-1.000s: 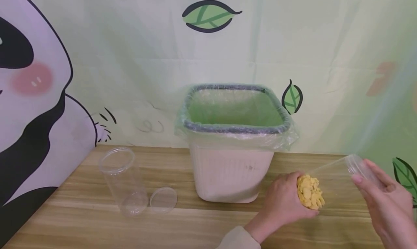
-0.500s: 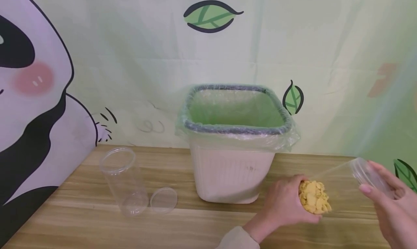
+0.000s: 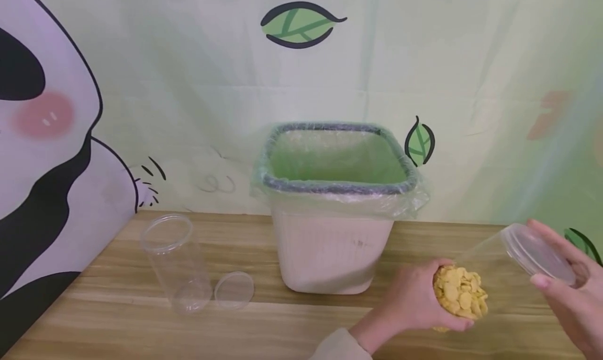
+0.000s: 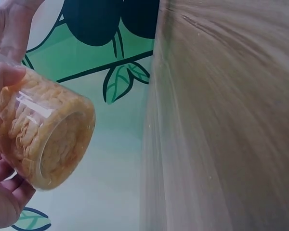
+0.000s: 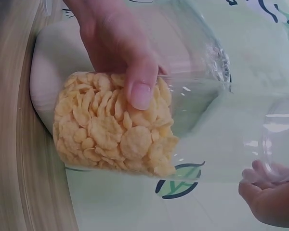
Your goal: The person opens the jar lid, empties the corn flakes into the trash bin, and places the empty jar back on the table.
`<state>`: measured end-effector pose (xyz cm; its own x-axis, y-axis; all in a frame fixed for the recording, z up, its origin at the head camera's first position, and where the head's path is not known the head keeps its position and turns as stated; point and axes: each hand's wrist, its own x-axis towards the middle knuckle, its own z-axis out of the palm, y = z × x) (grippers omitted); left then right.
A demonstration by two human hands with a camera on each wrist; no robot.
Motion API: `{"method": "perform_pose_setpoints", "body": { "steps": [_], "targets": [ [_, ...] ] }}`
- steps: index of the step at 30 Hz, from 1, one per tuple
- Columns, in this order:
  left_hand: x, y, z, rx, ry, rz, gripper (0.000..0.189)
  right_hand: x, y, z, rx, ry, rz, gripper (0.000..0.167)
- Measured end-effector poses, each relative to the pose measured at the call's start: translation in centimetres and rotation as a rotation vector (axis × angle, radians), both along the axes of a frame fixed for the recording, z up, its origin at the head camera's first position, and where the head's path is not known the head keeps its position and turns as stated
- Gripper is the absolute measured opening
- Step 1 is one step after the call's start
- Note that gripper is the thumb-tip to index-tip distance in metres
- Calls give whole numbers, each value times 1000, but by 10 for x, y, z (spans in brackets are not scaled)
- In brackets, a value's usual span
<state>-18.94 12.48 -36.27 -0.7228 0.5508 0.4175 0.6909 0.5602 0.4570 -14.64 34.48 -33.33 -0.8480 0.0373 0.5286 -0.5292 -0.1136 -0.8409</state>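
Note:
A clear plastic jar (image 3: pixel 490 255), tilted with its base toward me, is held over the right side of the table. Yellow corn flakes (image 3: pixel 459 293) fill its lower part. My left hand (image 3: pixel 416 300) grips the jar around the flakes; its thumb lies across the wall in the right wrist view. Around the clear lid (image 3: pixel 542 252) at the jar's other end, my right hand (image 3: pixel 577 284) curls its fingers and thumb. The lid sits on the jar's mouth. The left wrist view shows the packed base of the jar (image 4: pixel 62 139).
A white bin (image 3: pixel 334 245) with a dark rim and a thin green liner stands at the back middle. To its left are an open clear jar (image 3: pixel 176 266), upright, and a loose clear lid (image 3: pixel 234 290) on the wooden table (image 3: pixel 264 334). A printed backdrop hangs behind.
The jar's flake-filled end has come slightly lower and nearer. Its lid has turned to show more of its flat top, with my right hand still around it.

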Motion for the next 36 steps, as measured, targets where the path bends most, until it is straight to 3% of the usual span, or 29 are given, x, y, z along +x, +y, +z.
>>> {"method": "perform_pose_setpoints", "body": {
  "steps": [5,10,14,20,25,30,36],
  "targets": [
    [1,-1,0,-3,-7,61,82,-3,-1,-1,30,-74,-45,61],
    [0,-2,-4,-26,117,137,83,-5,-5,-1,89,-183,-174,59],
    [-2,-2,-8,-14,210,171,84,-7,-6,-1,103,-238,-224,60],
    [-5,-2,-11,8,268,196,83,-12,-6,1,164,-311,-273,62],
    [-4,-2,-9,-15,228,205,83,-12,-6,1,91,-234,-245,58],
    [-2,-4,-5,-25,149,182,83,-13,-8,1,6,-99,-155,50],
    [-2,-7,-1,-29,66,145,81,-16,-1,0,-76,51,81,53]
  ]
}}
